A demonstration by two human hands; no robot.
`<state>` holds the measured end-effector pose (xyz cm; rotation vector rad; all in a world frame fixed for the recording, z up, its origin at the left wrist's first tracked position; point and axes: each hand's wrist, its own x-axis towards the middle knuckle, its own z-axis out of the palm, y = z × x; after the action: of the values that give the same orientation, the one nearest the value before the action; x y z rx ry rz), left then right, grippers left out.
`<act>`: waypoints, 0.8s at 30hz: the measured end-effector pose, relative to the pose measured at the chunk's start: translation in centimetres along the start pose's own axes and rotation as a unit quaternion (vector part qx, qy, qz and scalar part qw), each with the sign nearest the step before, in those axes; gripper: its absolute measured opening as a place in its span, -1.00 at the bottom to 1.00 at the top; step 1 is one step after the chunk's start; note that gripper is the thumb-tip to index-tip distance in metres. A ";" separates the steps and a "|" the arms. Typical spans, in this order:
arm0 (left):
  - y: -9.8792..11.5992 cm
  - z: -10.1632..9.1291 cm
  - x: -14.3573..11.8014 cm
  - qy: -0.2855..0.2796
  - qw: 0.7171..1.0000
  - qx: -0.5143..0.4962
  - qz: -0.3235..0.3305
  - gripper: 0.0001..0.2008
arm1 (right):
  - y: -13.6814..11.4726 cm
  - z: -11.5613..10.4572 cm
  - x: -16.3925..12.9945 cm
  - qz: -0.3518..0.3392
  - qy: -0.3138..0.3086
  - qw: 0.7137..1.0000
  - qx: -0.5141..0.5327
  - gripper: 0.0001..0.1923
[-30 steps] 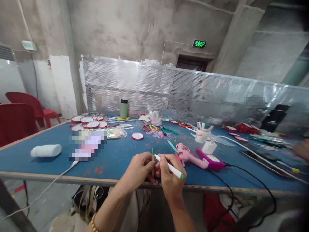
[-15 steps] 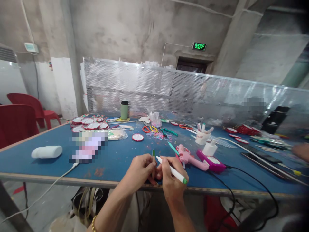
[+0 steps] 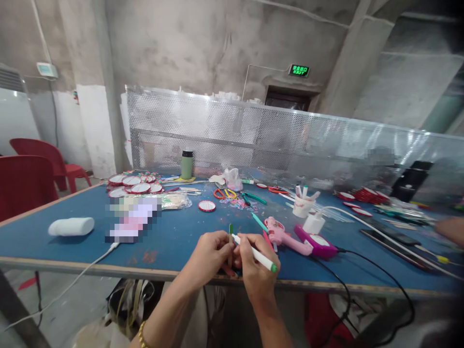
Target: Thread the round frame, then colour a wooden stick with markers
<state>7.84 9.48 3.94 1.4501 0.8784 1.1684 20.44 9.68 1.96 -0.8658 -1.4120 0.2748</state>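
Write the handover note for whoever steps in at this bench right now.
Left hand: pinches a thin stick upright, its tip already green.
Right hand: holds a white marker with a green cap end, nib against the stick.
Both work over the near edge of the blue table.
Pink glue gun lies right of the hands, corded.
Done: tip coloured. Left: the stick below the tip looks bare.

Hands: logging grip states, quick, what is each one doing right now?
Left hand: closed, holding a small stick upright.
Right hand: closed, holding a white marker, tip at the stick.
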 end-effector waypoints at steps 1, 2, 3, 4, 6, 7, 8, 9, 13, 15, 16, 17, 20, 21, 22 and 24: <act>0.0 0.0 0.0 0.000 1.000 0.003 0.000 -0.75 | 0.0 0.0 0.0 -0.002 -0.001 1.000 0.001 -0.77; 0.0 0.0 0.0 0.000 1.000 0.004 0.000 -0.76 | -0.1 0.0 0.0 -0.003 -0.001 1.000 0.002 -0.78; -0.1 0.0 0.0 0.000 1.000 0.004 0.000 -0.76 | -0.2 0.0 0.1 -0.004 0.000 1.000 0.004 -0.78; -0.1 -0.1 0.1 0.001 1.000 0.004 0.002 -0.76 | -0.2 0.0 0.1 -0.004 0.000 1.000 0.006 -0.78; -0.2 -0.1 0.1 0.001 1.000 0.005 0.004 -0.77 | -0.2 0.0 0.1 -0.004 -0.001 1.000 0.007 -0.78; -0.3 -0.1 0.1 0.001 1.000 0.006 0.004 -0.77 | -0.3 0.0 0.0 -0.003 -0.002 1.000 0.007 -0.78; -0.3 -0.1 0.1 0.000 1.000 0.007 0.004 -0.78 | -0.3 0.0 0.0 -0.003 -0.004 1.000 0.007 -0.78; -0.3 -0.1 0.1 -0.002 1.000 0.006 0.004 -0.79 | -0.3 0.0 0.0 -0.002 -0.005 1.000 0.007 -0.77; -0.3 -0.1 0.0 -0.003 1.000 0.007 0.005 -0.81 | -0.4 0.0 0.0 0.011 -0.003 1.000 0.013 -0.75; -0.3 -0.1 0.0 -0.003 1.000 0.008 0.006 -0.82 | -0.5 0.1 0.0 0.018 -0.003 1.000 0.016 -0.75; -0.3 -0.1 0.0 -0.003 1.000 0.008 0.007 -0.83 | -0.5 0.1 0.0 0.019 -0.003 1.000 0.016 -0.75; -0.3 -0.1 0.0 -0.002 1.000 0.008 0.007 -0.83 | -0.6 0.1 0.1 0.018 -0.004 1.000 0.016 -0.75; -0.3 -0.1 0.1 -0.003 1.000 0.005 0.006 -0.84 | -0.6 0.1 0.1 0.011 -0.007 1.000 0.016 -0.75; -0.3 -0.1 0.1 -0.003 1.000 0.004 0.006 -0.84 | -0.6 0.0 0.1 0.009 -0.008 1.000 0.017 -0.75; -0.3 -0.1 0.2 -0.003 1.000 0.004 0.006 -0.84 | -0.6 0.0 0.1 0.008 -0.010 1.000 0.017 -0.75; -0.4 -0.1 0.2 -0.002 1.000 0.008 0.008 -0.83 | -0.6 0.1 0.1 0.007 -0.008 1.000 0.014 -0.75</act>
<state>7.79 9.79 3.62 1.4748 0.8762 1.1715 20.21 9.32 2.45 -0.8529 -1.4141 0.3112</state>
